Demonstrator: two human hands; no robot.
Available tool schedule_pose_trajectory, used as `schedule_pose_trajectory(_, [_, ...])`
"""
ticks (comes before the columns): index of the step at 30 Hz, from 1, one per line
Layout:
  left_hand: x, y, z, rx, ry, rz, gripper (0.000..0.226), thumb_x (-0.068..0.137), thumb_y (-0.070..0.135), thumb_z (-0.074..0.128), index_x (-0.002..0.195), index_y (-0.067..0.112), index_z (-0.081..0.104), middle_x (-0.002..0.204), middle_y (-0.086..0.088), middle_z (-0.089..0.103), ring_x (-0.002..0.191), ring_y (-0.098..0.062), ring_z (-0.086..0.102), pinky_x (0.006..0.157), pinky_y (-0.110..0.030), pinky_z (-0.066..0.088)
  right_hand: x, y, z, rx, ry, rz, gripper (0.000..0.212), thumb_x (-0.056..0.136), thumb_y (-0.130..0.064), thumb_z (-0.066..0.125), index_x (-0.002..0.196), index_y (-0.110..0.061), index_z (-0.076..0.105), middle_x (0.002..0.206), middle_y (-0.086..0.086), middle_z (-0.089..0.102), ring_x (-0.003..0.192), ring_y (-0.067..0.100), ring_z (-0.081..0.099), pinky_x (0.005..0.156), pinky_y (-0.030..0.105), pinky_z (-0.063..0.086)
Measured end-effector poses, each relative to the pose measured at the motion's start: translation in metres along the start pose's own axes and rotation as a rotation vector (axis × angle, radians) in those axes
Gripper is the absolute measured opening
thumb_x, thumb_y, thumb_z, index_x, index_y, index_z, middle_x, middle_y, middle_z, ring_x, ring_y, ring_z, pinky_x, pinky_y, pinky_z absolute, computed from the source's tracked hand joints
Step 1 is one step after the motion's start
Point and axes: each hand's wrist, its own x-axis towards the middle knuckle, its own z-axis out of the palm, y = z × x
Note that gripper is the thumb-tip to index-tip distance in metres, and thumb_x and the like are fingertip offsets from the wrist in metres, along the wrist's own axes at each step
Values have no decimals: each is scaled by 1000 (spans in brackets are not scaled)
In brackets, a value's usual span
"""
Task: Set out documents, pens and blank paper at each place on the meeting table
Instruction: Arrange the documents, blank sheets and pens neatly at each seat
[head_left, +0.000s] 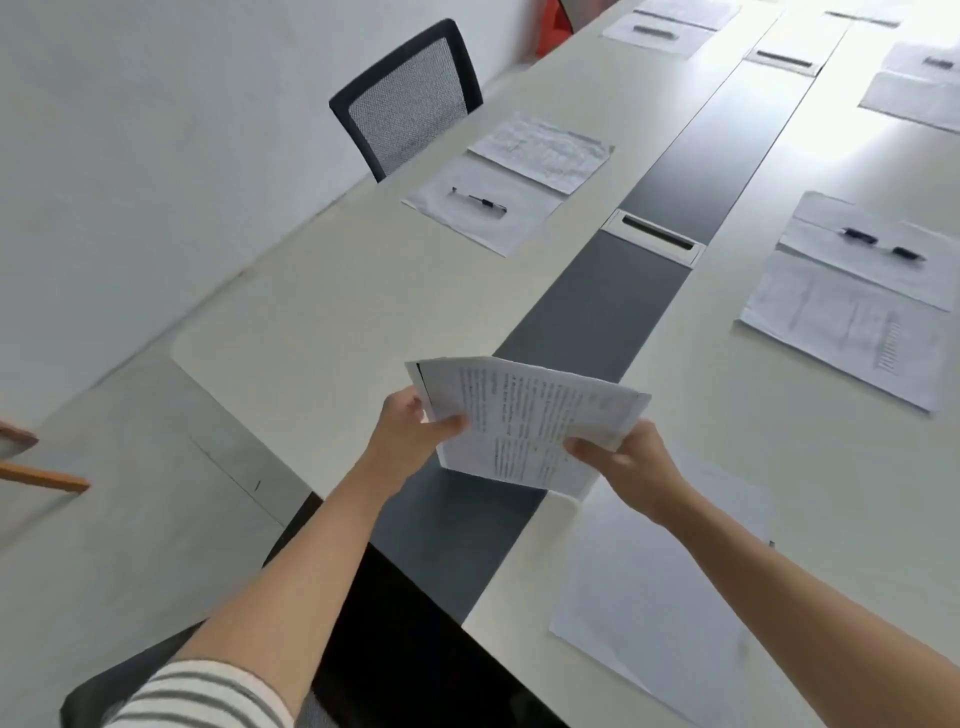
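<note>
In the head view, the left hand (415, 431) and the right hand (618, 457) are both holding a thin stack of white printed documents (524, 415) in the air above the dark grey centre strip (587, 312) of the long off-white meeting table (311, 322). The left thumb is pressing on the stack's left edge, and the right thumb and fingers are pinching its near right corner. A blank white sheet (649, 571) is lying on the table under the right forearm. To do this step well, the right hand should be peeling off one sheet only while the left is clamping the rest. It should then be laying that sheet square beside the blank sheet, matching the finished place with the black pen (480, 200) farther along.
</note>
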Motion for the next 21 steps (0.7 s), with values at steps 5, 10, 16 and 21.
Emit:
schedule_pose_trajectory(5, [-7, -30, 10, 28, 12, -75, 20, 87, -2, 58, 97, 14, 65, 101, -2, 68, 101, -24, 63, 72, -19, 49, -2, 34, 23, 19, 38, 149, 29, 83, -15, 68, 102, -37, 62, 108, 4, 66, 107, 27, 63, 88, 54, 56])
schedule_pose_trajectory(10, [5, -39, -7, 146, 194, -61, 17, 89, 17, 63, 107, 15, 60, 102, -2, 64, 91, -18, 61, 77, -20, 49, 31, 36, 39, 59, 244, 270, 11, 90, -15, 65, 83, -21, 68, 97, 6, 72, 92, 29, 69, 81, 48, 58])
schedule_pose_trajectory(16, [-17, -95, -22, 752, 121, -69, 47, 91, 25, 59, 136, 17, 46, 135, -6, 44, 123, -22, 46, 93, -30, 42, 76, 68, 79, 129, 296, 627, 13, 88, -7, 63, 100, -8, 57, 107, 12, 65, 95, 31, 63, 81, 42, 56])
schedule_pose_trajectory(21, [-23, -128, -7, 1018, -74, -80, 60, 92, 37, 56, 146, 24, 33, 154, -7, 23, 141, -24, 25, 114, -39, 32, 80, 90, 93, 19, 234, 645, 28, 86, -27, 71, 108, -12, 63, 108, 6, 70, 92, 26, 69, 76, 41, 60])
